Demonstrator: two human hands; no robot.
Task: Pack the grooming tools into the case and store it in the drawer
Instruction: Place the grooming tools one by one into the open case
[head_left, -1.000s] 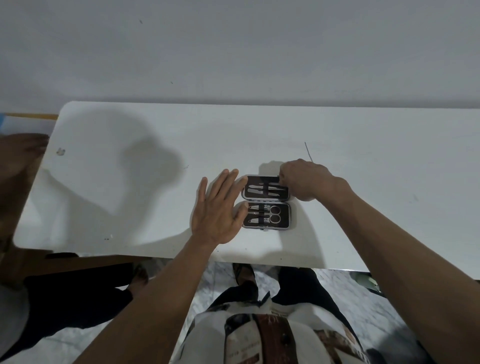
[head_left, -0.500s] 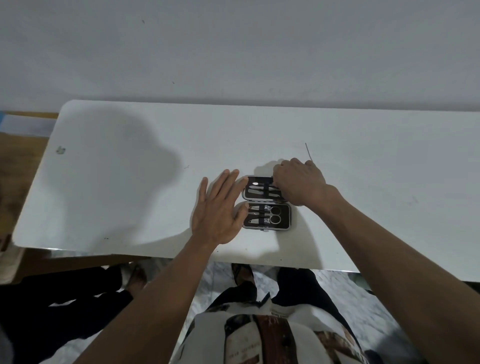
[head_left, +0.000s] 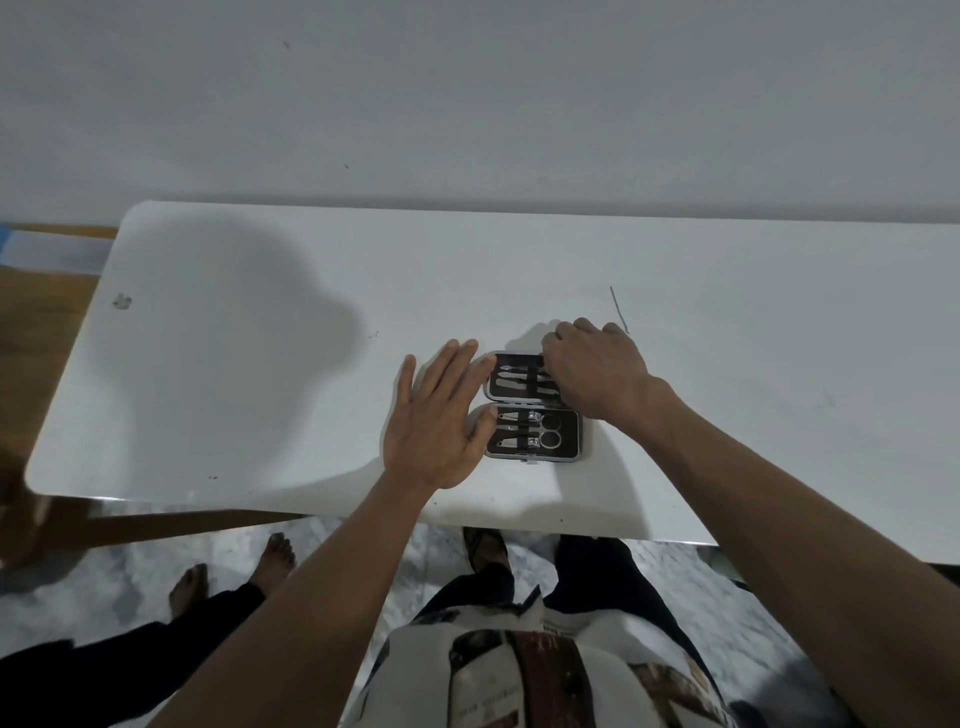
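The case lies open near the table's front edge. The left hand rests flat, fingers spread, bracing its left side. The right hand curls over the far half (grip hidden). Rigid, light, likely slippery: hold the rims.

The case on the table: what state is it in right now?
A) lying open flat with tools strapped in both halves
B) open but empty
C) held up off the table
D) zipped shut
A: the case lies open on the table, metal tools showing in both halves.
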